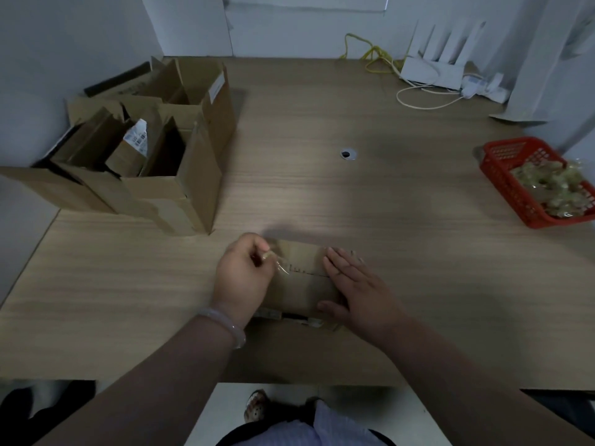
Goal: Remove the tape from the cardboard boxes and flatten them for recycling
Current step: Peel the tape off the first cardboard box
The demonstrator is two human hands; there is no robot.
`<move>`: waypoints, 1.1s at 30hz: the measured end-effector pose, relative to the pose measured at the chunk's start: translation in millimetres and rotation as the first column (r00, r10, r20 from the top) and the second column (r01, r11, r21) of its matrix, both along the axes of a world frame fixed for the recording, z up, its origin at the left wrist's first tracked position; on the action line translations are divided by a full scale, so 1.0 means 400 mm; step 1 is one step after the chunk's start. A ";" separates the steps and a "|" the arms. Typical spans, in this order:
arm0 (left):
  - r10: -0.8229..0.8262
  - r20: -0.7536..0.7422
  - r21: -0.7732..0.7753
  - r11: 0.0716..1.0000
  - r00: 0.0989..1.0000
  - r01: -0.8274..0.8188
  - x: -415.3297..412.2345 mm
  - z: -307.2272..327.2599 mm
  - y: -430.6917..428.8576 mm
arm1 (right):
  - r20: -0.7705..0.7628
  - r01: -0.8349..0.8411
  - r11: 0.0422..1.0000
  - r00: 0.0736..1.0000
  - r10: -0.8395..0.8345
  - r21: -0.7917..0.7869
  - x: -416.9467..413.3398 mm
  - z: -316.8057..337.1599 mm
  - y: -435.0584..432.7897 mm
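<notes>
A small brown cardboard box (301, 284) lies on the wooden table (354, 194) near its front edge. My left hand (243, 278) is at the box's left end and pinches a strip of clear tape (279, 264) that is lifted off the box top. My right hand (357, 284) lies flat with straight fingers on the right part of the box, pressing it down. The hands hide much of the box's ends.
A cluster of opened cardboard boxes (151, 149) stands at the table's left. A red plastic basket (528, 185) holding crumpled tape sits at the right edge. A white router (431, 69), cables and a power strip lie at the back right. A cable hole (348, 153) marks the middle.
</notes>
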State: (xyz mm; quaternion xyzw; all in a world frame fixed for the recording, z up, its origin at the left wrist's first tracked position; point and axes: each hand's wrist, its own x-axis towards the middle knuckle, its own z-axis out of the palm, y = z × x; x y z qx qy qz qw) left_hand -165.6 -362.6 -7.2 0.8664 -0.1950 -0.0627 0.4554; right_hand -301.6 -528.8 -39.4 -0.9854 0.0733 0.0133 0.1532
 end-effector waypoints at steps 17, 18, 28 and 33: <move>-0.365 0.037 0.324 0.885 0.930 0.334 0.016 -0.007 -0.002 | -0.021 0.052 0.999 0.998 -0.052 -0.015 0.007 0.013 0.010; -0.360 0.040 0.344 0.881 0.932 0.325 0.016 -0.010 -0.006 | -0.019 0.058 0.998 0.998 -0.059 -0.039 0.013 0.018 0.014; -0.516 0.081 0.617 0.698 0.853 0.364 0.012 -0.005 -0.025 | -0.039 0.006 0.996 0.999 -0.010 -0.095 0.028 0.004 0.055; -0.423 0.131 0.492 0.813 0.897 0.311 0.000 -0.003 -0.007 | -0.043 0.011 0.995 0.999 -0.015 -0.097 0.026 0.003 0.055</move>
